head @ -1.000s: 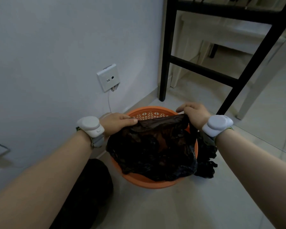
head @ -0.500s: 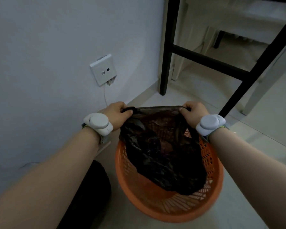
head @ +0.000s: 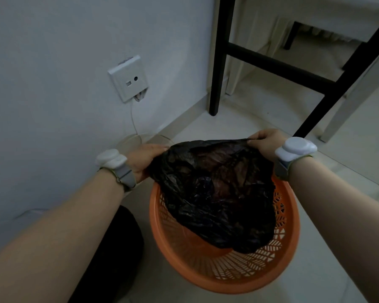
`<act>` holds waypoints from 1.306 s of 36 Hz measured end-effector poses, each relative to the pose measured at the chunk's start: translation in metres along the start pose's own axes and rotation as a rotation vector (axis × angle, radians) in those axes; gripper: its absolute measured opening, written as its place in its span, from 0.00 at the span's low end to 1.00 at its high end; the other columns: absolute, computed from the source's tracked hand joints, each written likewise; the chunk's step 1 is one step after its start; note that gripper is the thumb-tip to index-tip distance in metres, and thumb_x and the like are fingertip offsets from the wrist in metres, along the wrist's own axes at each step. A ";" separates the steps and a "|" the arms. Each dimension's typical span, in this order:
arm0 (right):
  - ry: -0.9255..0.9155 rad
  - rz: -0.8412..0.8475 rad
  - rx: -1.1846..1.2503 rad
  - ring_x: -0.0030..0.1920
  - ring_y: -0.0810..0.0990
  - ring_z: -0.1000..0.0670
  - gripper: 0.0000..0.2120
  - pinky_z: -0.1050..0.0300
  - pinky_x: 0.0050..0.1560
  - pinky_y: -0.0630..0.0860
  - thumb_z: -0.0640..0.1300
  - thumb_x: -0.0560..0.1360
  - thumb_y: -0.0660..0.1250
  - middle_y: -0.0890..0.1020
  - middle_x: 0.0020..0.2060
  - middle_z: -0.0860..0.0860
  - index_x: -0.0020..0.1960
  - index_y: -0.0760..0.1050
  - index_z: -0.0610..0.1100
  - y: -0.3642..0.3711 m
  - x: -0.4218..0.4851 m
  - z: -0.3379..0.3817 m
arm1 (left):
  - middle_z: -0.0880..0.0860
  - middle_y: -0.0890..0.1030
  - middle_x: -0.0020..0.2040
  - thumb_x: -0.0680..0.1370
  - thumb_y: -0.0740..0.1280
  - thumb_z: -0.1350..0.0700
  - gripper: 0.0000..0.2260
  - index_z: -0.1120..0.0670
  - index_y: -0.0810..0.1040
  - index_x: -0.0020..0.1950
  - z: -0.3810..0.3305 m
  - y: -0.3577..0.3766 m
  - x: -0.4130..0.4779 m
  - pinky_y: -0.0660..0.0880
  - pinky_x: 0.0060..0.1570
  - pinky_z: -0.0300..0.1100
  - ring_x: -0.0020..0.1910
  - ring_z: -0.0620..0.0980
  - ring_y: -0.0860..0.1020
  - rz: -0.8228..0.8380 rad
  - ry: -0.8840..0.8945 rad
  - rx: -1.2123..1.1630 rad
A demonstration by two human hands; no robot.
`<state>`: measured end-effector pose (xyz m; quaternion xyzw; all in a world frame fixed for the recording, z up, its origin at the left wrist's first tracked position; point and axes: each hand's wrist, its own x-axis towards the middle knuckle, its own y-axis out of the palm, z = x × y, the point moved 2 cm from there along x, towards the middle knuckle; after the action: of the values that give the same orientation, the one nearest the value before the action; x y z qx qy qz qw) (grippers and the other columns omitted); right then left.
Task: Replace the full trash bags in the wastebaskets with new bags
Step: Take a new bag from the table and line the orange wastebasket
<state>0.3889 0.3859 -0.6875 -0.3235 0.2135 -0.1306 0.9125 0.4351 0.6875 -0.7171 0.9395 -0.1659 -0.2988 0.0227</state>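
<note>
- Gripping the bag by its rim in left hand and right hand, bottom hanging inside the basket at the wall edge of the floor.
- Risking thin plastic snagging on the lattice, tearing.
- Risking one corner slipping loose.

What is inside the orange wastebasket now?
A black bag, gripped at its top edge by the left hand and right hand, hangs into the orange wastebasket. The near lattice wall is bare. Its floor and the bag's contents are hidden.
</note>
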 end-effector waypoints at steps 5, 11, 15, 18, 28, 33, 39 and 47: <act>0.093 0.028 -0.001 0.31 0.72 0.55 0.09 0.73 0.23 0.69 0.42 0.74 0.70 0.82 0.44 0.43 0.49 0.81 0.37 -0.002 0.004 -0.014 | 0.56 0.81 0.39 0.79 0.61 0.61 0.08 0.58 0.79 0.44 0.014 -0.004 0.002 0.78 0.35 0.38 0.35 0.51 0.80 -0.066 0.018 0.131; 0.158 0.097 -0.055 0.40 0.75 0.51 0.11 0.68 0.44 0.73 0.39 0.75 0.66 0.80 0.57 0.42 0.56 0.79 0.38 -0.008 0.001 -0.028 | 0.57 0.77 0.41 0.78 0.62 0.65 0.04 0.61 0.76 0.48 0.023 -0.005 0.004 0.71 0.23 0.32 0.31 0.49 0.72 -0.228 0.064 0.478; 0.188 0.122 -0.101 0.46 0.74 0.50 0.12 0.55 0.55 0.72 0.40 0.75 0.65 0.81 0.56 0.42 0.57 0.79 0.39 -0.012 -0.008 -0.032 | 0.56 0.76 0.37 0.78 0.63 0.63 0.03 0.61 0.76 0.49 0.018 0.000 0.002 0.69 0.19 0.32 0.29 0.49 0.71 -0.257 0.096 0.628; 0.223 0.125 -0.110 0.45 0.75 0.49 0.12 0.53 0.56 0.74 0.39 0.74 0.66 0.81 0.56 0.41 0.56 0.79 0.40 -0.012 -0.011 -0.041 | 0.61 0.81 0.45 0.78 0.64 0.59 0.07 0.62 0.78 0.48 0.012 -0.004 0.001 0.72 0.34 0.38 0.36 0.54 0.76 -0.289 0.138 0.812; 0.180 0.148 0.223 0.52 0.79 0.46 0.13 0.51 0.55 0.76 0.47 0.73 0.71 0.81 0.51 0.48 0.57 0.78 0.50 -0.038 -0.036 -0.040 | 0.54 0.79 0.49 0.76 0.65 0.58 0.09 0.55 0.79 0.55 -0.028 0.027 -0.033 0.68 0.50 0.39 0.47 0.51 0.76 -0.399 0.553 0.988; -0.103 -0.016 0.014 0.41 0.79 0.51 0.06 0.53 0.49 0.77 0.46 0.74 0.68 0.81 0.41 0.53 0.51 0.79 0.51 -0.057 -0.047 -0.035 | 0.53 0.78 0.49 0.75 0.68 0.56 0.09 0.55 0.79 0.54 -0.035 0.083 -0.066 0.67 0.53 0.38 0.51 0.50 0.75 -0.130 0.824 1.158; -0.604 0.162 -0.459 0.55 0.73 0.51 0.13 0.55 0.58 0.70 0.48 0.69 0.72 0.73 0.55 0.51 0.52 0.77 0.53 -0.053 -0.093 -0.024 | 0.49 0.73 0.58 0.70 0.65 0.35 0.25 0.46 0.71 0.63 0.025 0.125 -0.087 0.67 0.59 0.47 0.58 0.51 0.70 0.335 0.750 1.738; -0.589 0.085 -0.654 0.57 0.71 0.49 0.06 0.62 0.53 0.64 0.47 0.75 0.67 0.74 0.60 0.50 0.49 0.79 0.45 -0.052 -0.099 -0.041 | 0.50 0.76 0.53 0.78 0.61 0.52 0.07 0.48 0.73 0.54 0.065 0.118 -0.087 0.63 0.58 0.47 0.56 0.54 0.71 0.381 0.613 2.016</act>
<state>0.2776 0.3618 -0.6527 -0.6096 -0.0126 0.0792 0.7886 0.2965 0.6085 -0.7054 0.5184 -0.4674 0.2334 -0.6770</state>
